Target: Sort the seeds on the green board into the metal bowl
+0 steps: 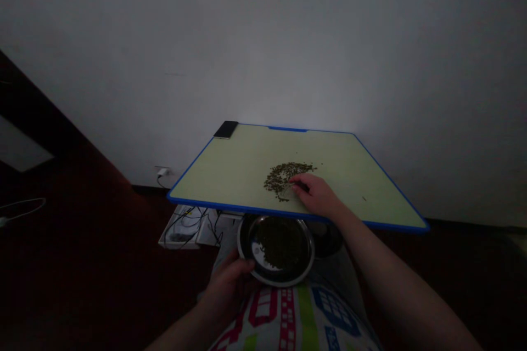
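I see brown grains scattered in a loose patch on the pale board. At their near right side, the right hand has its fingers bent close together; I cannot tell whether they pinch any. Below the near edge, the left hand grips a metal bowl holding a dark heap. A phone lies far left.

1 head-worn camera looks forward and down at the hands.

No texts, labels, brands or numbers — nor signs — can be read.
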A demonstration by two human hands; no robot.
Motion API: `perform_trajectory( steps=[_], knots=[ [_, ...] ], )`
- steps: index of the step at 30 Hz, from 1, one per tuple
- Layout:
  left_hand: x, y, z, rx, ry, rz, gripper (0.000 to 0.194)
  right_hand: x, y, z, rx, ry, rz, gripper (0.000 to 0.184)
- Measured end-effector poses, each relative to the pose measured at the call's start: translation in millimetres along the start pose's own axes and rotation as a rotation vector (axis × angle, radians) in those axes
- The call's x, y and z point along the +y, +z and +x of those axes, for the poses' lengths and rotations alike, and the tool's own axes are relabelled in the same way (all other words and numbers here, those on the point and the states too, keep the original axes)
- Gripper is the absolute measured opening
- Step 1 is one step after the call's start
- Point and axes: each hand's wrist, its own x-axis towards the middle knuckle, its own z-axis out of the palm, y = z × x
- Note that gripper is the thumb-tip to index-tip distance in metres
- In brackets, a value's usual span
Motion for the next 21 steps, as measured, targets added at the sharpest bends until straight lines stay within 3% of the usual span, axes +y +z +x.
perform_trajectory(
  steps=[21],
  knots=[
    [0.5, -0.1, -0.7, 0.016, -0.005, 0.016, 0.046, -2.6, 0.6, 1.7, 0.0, 0.024, -0.043, 0.026]
  ],
)
